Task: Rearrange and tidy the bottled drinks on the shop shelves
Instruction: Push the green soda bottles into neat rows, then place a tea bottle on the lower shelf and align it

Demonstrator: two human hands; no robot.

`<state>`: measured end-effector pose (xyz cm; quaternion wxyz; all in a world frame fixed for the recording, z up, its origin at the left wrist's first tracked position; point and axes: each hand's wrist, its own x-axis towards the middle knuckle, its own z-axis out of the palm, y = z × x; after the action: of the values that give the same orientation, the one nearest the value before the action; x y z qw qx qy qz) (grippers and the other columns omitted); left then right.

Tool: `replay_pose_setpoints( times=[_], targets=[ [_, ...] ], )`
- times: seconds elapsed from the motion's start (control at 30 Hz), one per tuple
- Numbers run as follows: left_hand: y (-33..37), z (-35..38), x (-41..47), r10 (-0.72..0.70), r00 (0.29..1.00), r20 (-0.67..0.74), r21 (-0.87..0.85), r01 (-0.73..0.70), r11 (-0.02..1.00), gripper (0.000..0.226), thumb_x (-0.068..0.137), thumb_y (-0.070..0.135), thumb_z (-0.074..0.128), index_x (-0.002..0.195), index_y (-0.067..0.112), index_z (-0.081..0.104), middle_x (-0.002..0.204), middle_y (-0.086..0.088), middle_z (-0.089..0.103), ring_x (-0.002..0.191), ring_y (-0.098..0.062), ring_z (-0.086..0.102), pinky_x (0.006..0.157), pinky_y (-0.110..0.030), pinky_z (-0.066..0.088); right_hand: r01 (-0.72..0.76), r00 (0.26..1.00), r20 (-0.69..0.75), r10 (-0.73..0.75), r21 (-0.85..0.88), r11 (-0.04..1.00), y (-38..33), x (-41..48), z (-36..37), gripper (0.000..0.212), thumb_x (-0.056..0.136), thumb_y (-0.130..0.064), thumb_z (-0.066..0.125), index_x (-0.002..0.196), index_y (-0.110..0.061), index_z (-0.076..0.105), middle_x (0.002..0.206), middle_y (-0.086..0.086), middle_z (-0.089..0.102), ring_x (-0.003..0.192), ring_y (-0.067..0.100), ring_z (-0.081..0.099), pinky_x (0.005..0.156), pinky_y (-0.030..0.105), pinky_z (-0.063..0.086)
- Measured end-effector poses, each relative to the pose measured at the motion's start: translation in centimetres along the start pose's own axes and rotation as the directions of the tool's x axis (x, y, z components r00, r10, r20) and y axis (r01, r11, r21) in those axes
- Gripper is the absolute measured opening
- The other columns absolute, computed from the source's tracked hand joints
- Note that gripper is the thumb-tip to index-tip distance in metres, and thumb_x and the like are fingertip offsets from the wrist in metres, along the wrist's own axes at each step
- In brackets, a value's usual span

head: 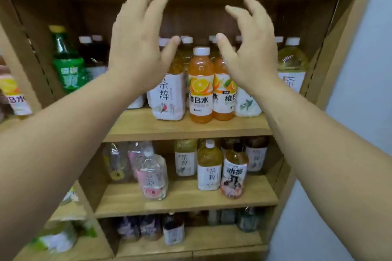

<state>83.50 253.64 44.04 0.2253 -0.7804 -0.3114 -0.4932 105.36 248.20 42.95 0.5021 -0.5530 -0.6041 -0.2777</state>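
A shop: wooden shelves (186, 127) stocked with rows of labelled bottled drinks (201, 85).

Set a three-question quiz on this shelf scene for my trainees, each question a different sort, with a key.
1. True or false: the left hand grips a bottle.
2. The left orange bottle has a cap that is: A white, B green, C red.
3. Fill in: the green bottle stands toward the ___ end of the same shelf.
Key: 1 false; 2 A; 3 left.
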Motion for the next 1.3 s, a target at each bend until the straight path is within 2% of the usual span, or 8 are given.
replay_pose_setpoints(
  times=[0.17,0.4,0.63,0.83,1.0,1.1,1.23,1.3],
  targets=[
    [-1.5,0.9,-10.2,-0.096,0.987,0.128,-0.113,0.111,0.987,0.054,0.091,0.033,0.062,0.135,0.004,0.054,0.133,-0.019,0.054,0.124,-0.033,0.048,0.105,-0.039,0.035,-0.107,0.991,0.089,0.096,0.129,0.986,-0.8,-8.6,2.6,0.042,0.091,-0.038,0.063,0.127,-0.017,0.065,0.138,0.005,0.052,0.131,0.019,0.047,0.106,0.018,0.030],
    [-2.5,1.4,-28.6,-0.355,0.836,0.419,-0.244,0.480,0.843,0.023,0.087,0.036,0.065,0.103,0.019,0.067,0.091,0.011,0.060,0.082,-0.004,0.057,0.073,-0.027,0.048,-0.362,0.884,0.394,0.251,0.240,0.901,-0.9,-27.3,5.3,0.020,0.093,-0.027,0.069,0.111,-0.018,0.068,0.108,-0.008,0.057,0.096,0.011,0.060,0.081,0.022,0.049],
    [-4.5,4.5,-41.7,-0.388,0.557,0.735,-0.155,0.694,0.703,0.010,0.086,0.022,0.076,0.088,0.029,0.070,0.081,0.018,0.065,0.078,-0.004,0.062,0.066,-0.022,0.050,-0.700,0.554,0.643,0.528,0.018,0.714,-0.6,-41.7,9.7,0.009,0.090,-0.019,0.073,0.097,-0.026,0.072,0.097,-0.016,0.060,0.089,0.004,0.062,0.080,0.035,0.056],
    [-6.8,11.2,-48.3,-0.304,0.233,0.924,0.051,0.712,0.701,0.044,0.088,0.039,0.074,0.129,0.026,0.061,0.118,0.006,0.064,0.097,-0.009,0.062,0.083,-0.031,0.053,-0.806,0.270,0.771,0.577,-0.148,0.574,-0.2,-48.2,16.2,0.022,0.095,-0.029,0.071,0.116,-0.024,0.067,0.115,-0.010,0.062,0.101,-0.001,0.060,0.090,0.027,0.053],
    [-6.8,18.3,-51.0,-0.251,0.243,0.937,-0.016,0.749,0.663,0.062,0.087,0.032,0.076,0.143,0.026,0.051,0.125,0.007,0.054,0.112,-0.014,0.060,0.097,-0.034,0.050,-0.817,0.201,0.806,0.556,-0.175,0.549,1.8,-51.0,21.8,0.038,0.095,-0.026,0.070,0.130,-0.034,0.058,0.120,-0.021,0.052,0.116,0.003,0.052,0.079,0.009,0.041],
    [-6.0,22.4,-52.6,-0.232,0.255,0.939,-0.062,0.788,0.613,0.058,0.082,0.029,0.078,0.137,0.027,0.056,0.116,0.005,0.061,0.106,-0.016,0.064,0.093,-0.035,0.053,-0.780,0.240,0.824,0.514,-0.152,0.607,3.7,-51.7,24.9,0.040,0.096,-0.030,0.068,0.134,-0.029,0.059,0.126,-0.015,0.058,0.118,0.005,0.056,0.090,0.019,0.051],
    [-5.8,26.1,-54.9,-0.287,0.281,0.916,-0.029,0.759,0.650,0.043,0.078,0.032,0.079,0.118,0.029,0.066,0.097,0.008,0.071,0.092,-0.015,0.067,0.075,-0.030,0.052,-0.811,0.149,0.862,0.485,-0.175,0.559,5.0,-51.6,28.3,0.030,0.099,-0.041,0.060,0.118,-0.020,0.070,0.110,0.000,0.072,0.103,0.015,0.067,0.096,0.038,0.055],
    [-5.9,27.1,-55.9,-0.331,0.279,0.901,0.000,0.765,0.644,0.030,0.079,0.025,0.081,0.107,0.026,0.069,0.090,0.008,0.070,0.088,-0.016,0.067,0.069,-0.027,0.047,-0.830,0.116,0.872,0.477,-0.179,0.528,5.3,-51.9,29.4,0.035,0.100,-0.042,0.059,0.119,-0.016,0.071,0.112,0.007,0.074,0.104,0.020,0.068,0.096,0.038,0.053]
  ],
)
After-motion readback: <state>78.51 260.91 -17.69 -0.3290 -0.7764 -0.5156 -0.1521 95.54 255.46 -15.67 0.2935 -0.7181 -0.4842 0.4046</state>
